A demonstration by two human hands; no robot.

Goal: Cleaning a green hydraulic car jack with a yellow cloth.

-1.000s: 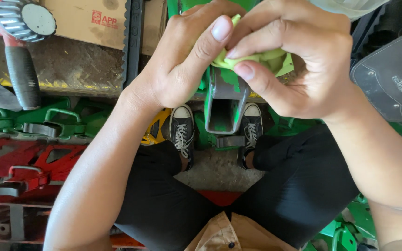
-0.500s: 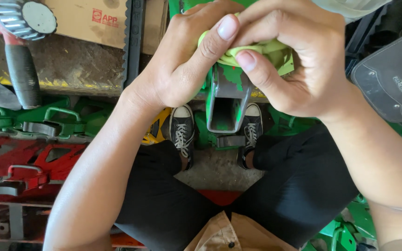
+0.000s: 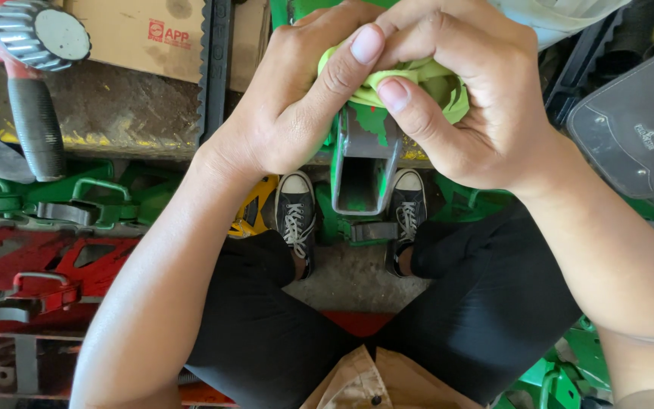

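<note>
Hands | left hand [image 3: 297,106] and right hand [image 3: 478,91] both pinched shut on lime-green strip [image 3: 418,79], directly above grey-green metal bracket [image 3: 363,163] | risk: strip likely tearing or slipping if pulled unevenly across bracket edge

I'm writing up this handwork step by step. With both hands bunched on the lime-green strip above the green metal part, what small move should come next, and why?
Probably ease the left hand and right hand slightly apart: the lime-green strip sits crumpled between the fingertips, over the green metal part, so its lie is hard to read.

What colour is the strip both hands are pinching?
Light yellow-green strip, seen in the head view.
</note>
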